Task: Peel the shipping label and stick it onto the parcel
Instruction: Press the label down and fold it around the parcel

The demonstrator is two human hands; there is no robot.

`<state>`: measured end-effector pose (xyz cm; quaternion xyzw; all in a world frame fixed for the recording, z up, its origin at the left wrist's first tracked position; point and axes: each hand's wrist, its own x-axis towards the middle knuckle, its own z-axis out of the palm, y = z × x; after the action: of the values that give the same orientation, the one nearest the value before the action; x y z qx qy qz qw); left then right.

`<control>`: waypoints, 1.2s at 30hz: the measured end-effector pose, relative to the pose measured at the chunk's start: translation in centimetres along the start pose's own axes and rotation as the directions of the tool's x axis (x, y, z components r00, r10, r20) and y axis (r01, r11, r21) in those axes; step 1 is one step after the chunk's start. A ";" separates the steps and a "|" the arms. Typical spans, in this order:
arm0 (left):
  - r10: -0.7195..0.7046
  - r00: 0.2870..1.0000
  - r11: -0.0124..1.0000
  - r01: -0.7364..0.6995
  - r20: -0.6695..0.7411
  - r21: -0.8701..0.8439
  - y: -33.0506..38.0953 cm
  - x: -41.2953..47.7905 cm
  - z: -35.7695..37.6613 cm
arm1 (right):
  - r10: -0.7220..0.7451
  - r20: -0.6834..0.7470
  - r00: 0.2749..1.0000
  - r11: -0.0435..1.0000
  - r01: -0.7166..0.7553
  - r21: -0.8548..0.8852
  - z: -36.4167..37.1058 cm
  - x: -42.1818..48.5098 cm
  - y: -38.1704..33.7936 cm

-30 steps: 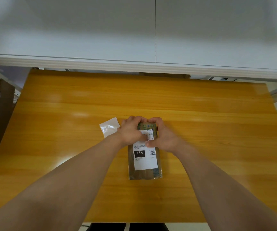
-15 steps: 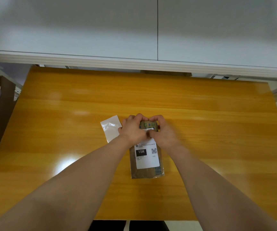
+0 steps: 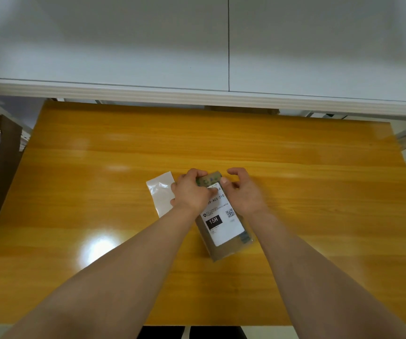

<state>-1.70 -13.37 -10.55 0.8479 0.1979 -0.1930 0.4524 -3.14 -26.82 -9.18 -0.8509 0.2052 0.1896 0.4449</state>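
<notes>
Left hand [image 3: 189, 192]: curled over the far left corner of the parcel [image 3: 224, 248], fingers gripping its top edge, thumb pressed flat on the shipping label [image 3: 224, 218].
Right hand [image 3: 244, 192]: loosely curled at the parcel's far right corner, thumb tip touching the label's upper right edge, fingers arched and apparently holding nothing.
Shipping label: white, printed with "15H" and a code square, lying on the parcel's face, tilted slightly from 11 to 5 o'clock.
Parcel: a brownish clear-wrapped pack, flat on the tabletop [image 3: 319, 192] near its centre, its near end pointing to about 5 o'clock.
Backing sheet [image 3: 160, 195]: glossy white liner, at 9 o'clock of the left hand, partly under it.
Step in hand: by appearances, peeling is finished and the label is being pressed down at its far end.
Next move: likely a firm thumb sweep toward 6 o'clock, holding the parcel steady so no crease or bubble forms.
</notes>
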 end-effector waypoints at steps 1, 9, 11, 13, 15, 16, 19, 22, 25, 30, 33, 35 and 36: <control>-0.040 0.998 0.999 0.039 -0.040 -0.016 0.0 -0.1 0.1 | 0.026 -0.009 1.000 0.999 -0.026 -0.033 -0.2 0.0 -0.1; -0.348 0.931 0.937 0.340 -0.113 -0.080 -0.4 -0.6 -0.7 | 0.093 0.128 0.987 0.986 -0.074 -0.147 -0.6 -0.5 -1.1; -0.358 0.930 0.933 0.360 -0.081 0.017 -0.4 -0.5 -1.1 | 0.138 0.180 0.974 0.981 -0.110 -0.160 -0.6 -0.8 -1.1; -0.273 0.962 0.953 0.274 -0.027 0.127 -0.4 -0.8 -1.6 | 0.153 0.230 0.961 0.978 -0.114 -0.174 -0.6 -1.2 -1.1; -0.062 0.993 0.974 0.038 0.100 0.221 -0.4 -1.2 -2.3 | 0.131 0.255 0.958 0.982 -0.089 -0.168 -0.4 -1.4 -1.1; 0.037 0.982 0.963 -0.086 0.187 0.257 -0.4 -1.3 -2.7 | 0.112 0.260 0.959 0.985 -0.072 -0.158 -0.2 -1.5 -1.0; 0.139 0.932 0.914 -0.250 0.334 0.319 -0.7 -0.9 -3.1 | 0.054 0.269 0.962 0.988 -0.012 -0.156 0.2 -1.7 -0.9; 0.119 0.950 0.934 -0.206 0.290 0.293 -1.1 -0.6 -3.0 | 0.005 0.276 0.961 0.984 0.044 -0.170 0.2 -1.6 -1.1; 0.100 0.968 0.965 -0.150 0.230 0.213 -1.7 -0.6 -2.9 | -0.027 0.277 0.960 0.977 0.084 -0.195 0.2 -1.4 -1.3; 0.067 0.977 0.994 -0.083 0.201 0.075 -2.1 -0.5 -2.5 | -0.002 0.268 0.963 0.971 0.065 -0.229 0.4 -1.1 -1.4; 0.058 0.980 0.997 -0.068 0.191 0.043 -2.0 -0.2 -2.4 | 0.036 0.254 0.967 0.990 0.000 -0.138 0.4 -0.9 -1.4; 0.054 0.980 0.998 -0.062 0.194 0.032 -1.8 -0.1 -2.4 | 0.067 0.241 0.968 0.997 -0.055 -0.056 0.5 -0.6 -1.5; 0.054 0.980 0.998 -0.060 0.194 0.025 -1.8 -0.1 -2.4 | 0.080 0.240 0.968 0.997 -0.076 -0.029 0.6 -0.4 -1.5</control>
<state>-2.31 -10.46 -10.55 0.8374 0.1256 -0.2642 0.4617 -2.82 -25.44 -8.31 -0.8173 0.1811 0.3107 0.4502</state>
